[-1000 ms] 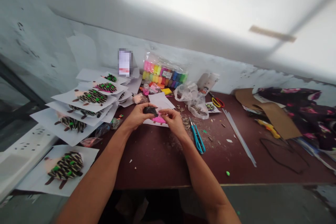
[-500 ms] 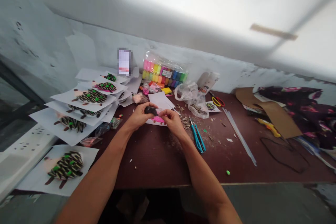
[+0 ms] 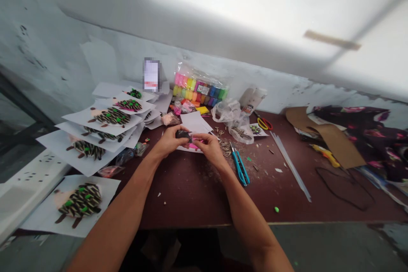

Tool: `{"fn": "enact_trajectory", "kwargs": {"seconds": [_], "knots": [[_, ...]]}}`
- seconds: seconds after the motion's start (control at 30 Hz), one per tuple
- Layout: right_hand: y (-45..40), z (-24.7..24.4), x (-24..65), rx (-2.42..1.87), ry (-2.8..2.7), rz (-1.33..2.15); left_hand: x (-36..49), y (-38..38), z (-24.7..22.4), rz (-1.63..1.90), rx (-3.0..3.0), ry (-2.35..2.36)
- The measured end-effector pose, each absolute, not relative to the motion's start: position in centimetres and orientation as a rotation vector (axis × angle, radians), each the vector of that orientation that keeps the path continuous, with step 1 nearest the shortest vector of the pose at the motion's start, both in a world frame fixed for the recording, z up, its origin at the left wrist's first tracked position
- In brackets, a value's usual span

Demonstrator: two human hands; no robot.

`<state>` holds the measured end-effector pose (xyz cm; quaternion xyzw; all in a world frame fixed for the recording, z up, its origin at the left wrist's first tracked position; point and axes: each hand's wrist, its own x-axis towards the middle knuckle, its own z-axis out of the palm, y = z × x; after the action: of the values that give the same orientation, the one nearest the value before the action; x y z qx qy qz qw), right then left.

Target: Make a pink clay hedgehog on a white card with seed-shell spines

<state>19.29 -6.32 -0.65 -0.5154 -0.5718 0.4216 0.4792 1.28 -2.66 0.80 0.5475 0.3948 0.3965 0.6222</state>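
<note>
Grips on both sides are closed: the left grip [image 3: 168,142] cups a small dark lump of modelling clay [image 3: 183,134], and the right grip [image 3: 210,148] pinches the same lump from the other side. That lump is held just above the bench, over a scrap of bright pink clay [image 3: 195,146] lying on a white paper sheet [image 3: 194,123]. The grips hide much of the lump, so its exact shape cannot be told. The step in hand looks like working the dark clay by hand, and the next move seems to call for a light, steady pinch until the piece takes its form. Just right of the grips, sunflower seed shells [image 3: 225,148] and a teal-handled craft knife [image 3: 239,169] lie on the dark red bench [image 3: 181,195]. Farther back are a clear bag of coloured clay blocks [image 3: 200,86] and scissors [image 3: 264,124] with red and yellow handles. To the left, overlapping paper sheets carry hedgehog figures [image 3: 79,201] built from seed shells and dotted with green.
</note>
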Motion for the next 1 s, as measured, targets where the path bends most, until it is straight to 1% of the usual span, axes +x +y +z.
{"fn": "enact_trajectory", "kwargs": {"seconds": [0.1, 0.27, 0.47, 0.67, 0.87, 1.0], "knots": [[-6.5, -0.7, 19.2, -1.268, -1.447, 0.997, 1.5, -2.7, 0.6, 0.956, 1.242, 0.929], [-7.2, 0.2, 18.6, -1.330, -1.540, 0.850, 1.9, -2.9, 0.6, 0.985, 1.183, 0.950], [-7.8, 1.1, 18.3, -1.320, -1.582, 0.695, 1.5, -3.1, 1.2, 0.966, 1.139, 0.900], [-7.7, 0.9, 18.7, -1.334, -1.656, 0.675, 0.8, -3.1, 1.4, 0.893, 1.195, 0.928], [-7.7, 1.1, 18.8, -1.310, -1.776, 0.479, 1.1, -3.1, 1.2, 0.887, 1.179, 0.942], [-7.9, 1.3, 18.5, -1.279, -1.813, 0.418, 1.2, -3.0, 1.1, 0.896, 1.184, 0.919]]}}
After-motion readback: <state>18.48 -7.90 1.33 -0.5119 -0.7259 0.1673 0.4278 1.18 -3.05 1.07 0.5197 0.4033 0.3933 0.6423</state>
